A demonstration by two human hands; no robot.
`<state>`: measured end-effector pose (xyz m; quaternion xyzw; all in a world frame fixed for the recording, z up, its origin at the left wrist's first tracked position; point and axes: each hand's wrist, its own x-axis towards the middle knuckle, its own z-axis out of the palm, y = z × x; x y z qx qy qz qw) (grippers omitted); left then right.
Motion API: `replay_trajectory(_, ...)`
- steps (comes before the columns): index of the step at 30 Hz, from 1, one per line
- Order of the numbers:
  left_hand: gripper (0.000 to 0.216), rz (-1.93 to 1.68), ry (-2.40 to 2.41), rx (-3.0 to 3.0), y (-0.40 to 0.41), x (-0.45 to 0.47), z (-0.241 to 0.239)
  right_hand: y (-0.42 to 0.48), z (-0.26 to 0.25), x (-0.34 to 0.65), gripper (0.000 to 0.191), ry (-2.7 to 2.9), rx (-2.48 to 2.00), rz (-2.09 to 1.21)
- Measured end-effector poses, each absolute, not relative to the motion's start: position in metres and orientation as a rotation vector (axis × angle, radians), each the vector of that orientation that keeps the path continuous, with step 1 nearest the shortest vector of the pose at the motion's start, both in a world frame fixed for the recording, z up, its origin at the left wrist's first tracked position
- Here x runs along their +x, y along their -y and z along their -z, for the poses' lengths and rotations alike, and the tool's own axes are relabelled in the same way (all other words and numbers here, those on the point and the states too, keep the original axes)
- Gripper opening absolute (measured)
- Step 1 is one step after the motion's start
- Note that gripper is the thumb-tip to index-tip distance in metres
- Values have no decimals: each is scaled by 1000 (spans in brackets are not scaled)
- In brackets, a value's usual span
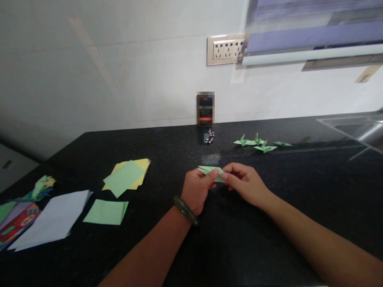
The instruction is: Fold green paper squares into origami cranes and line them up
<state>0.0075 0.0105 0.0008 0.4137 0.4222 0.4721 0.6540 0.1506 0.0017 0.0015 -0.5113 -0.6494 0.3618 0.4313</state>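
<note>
Between my two hands, just above the black countertop, is a small piece of folded green paper with narrow pointed flaps at its left end. My left hand pinches it with the thumb on top; a dark bangle circles that wrist. At the paper's right end, the thumb and index finger of my right hand are closed on it. Fingers cover part of the folds. Beyond my right hand stand several folded green paper cranes, grouped close together.
At left lie yellow and green paper sheets, a folded green sheet, white paper, a colourful packet and crumpled paper. A phone leans on the wall beside a beaded strap. A metal sink is far right.
</note>
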Motion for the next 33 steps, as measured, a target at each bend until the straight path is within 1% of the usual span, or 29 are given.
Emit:
replay_trajectory(10,19,-1132,-1001,932,-9,11,-1,-1,0,151,26,1708,-1268,-935)
replay_trajectory(15,21,-1114,-919,890,-10,9,-2,-1,-6,156,29,1746,-1165,-1108)
replay_trajectory(17,21,-1116,-911,891,-9,9,-1,-2,-6,157,30,1766,-1160,-1095)
replay_trajectory(21,21,-1149,-952,902,-8,11,0,-1,-5,154,24,1780,-1256,-955)
replay_trajectory(23,20,-1195,-956,880,-8,12,-1,0,-4,153,23,1761,-1280,-942)
replay_trajectory(27,19,-1226,-860,789,-11,10,-5,0,-5,153,22,1678,-1260,-1043)
replay_trajectory(31,26,-1149,-832,761,-12,5,-7,-2,-5,153,19,1571,-1204,-1129)
replay_trajectory(33,31,-1124,-822,795,-12,5,-6,-2,-4,150,18,1401,-1184,-1165)
